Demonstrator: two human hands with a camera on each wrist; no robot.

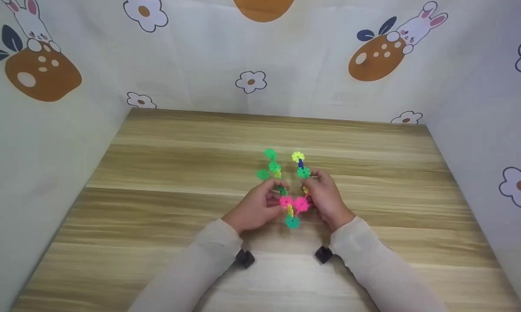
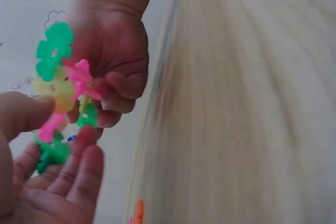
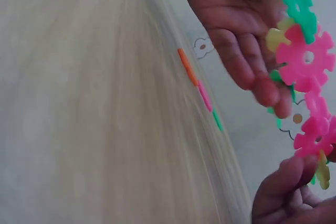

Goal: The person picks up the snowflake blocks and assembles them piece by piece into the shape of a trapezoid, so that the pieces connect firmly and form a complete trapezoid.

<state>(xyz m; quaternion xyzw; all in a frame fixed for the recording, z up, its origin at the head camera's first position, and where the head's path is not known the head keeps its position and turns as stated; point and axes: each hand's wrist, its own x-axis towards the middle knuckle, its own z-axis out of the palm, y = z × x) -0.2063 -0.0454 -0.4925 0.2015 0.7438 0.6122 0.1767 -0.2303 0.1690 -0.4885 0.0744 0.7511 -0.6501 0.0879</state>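
Note:
Both hands hold one chain of flower-shaped plastic linking discs (image 1: 301, 204), above the table in the head view. The chain has green, yellow, pink and dark blue discs and forms two arms that point away from me. My left hand (image 1: 257, 207) pinches the left side; in the left wrist view its thumb presses a yellow disc (image 2: 62, 90) beside a green disc (image 2: 54, 51). My right hand (image 1: 326, 197) pinches the right side, its fingers near a pink disc (image 3: 316, 136) and a yellow disc (image 3: 323, 171). The fingers hide some links.
An orange disc (image 3: 187, 66), a pink disc (image 3: 205, 96) and a green disc (image 3: 217, 120) appear edge-on along the tabletop in the right wrist view. The wood-grain table (image 1: 156, 156) is bordered by patterned cloth walls (image 1: 199, 56) at the back and sides.

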